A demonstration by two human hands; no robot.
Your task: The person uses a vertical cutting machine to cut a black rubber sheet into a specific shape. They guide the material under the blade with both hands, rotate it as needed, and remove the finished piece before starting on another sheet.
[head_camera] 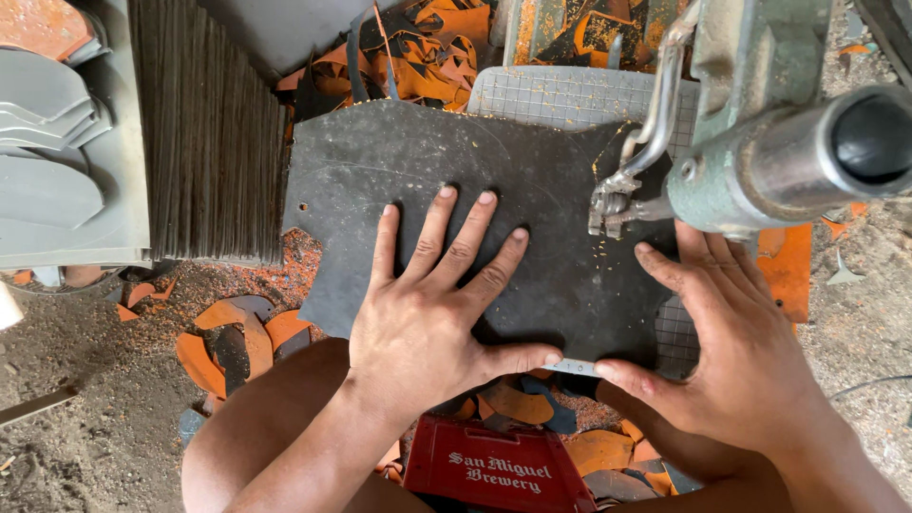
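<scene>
Dark sheet [418, 180] pressed flat under left hand [427, 323] and right hand [731, 351].

A flat dark rubber sheet [456, 180] lies on the gridded metal machine table [560, 95], both hands on it: left hand [427, 313] mid-sheet, right hand [731, 351] at its right edge, below the grey-green machine arm [760, 161]. A stack of upright thin sheets [209, 133] stands left; a red plastic crate [494, 470] sits below.

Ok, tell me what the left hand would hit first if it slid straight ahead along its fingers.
Left hand lies flat on the dark sheet; sliding onward, it probably meets the orange scraps past the sheet's far edge first.
</scene>
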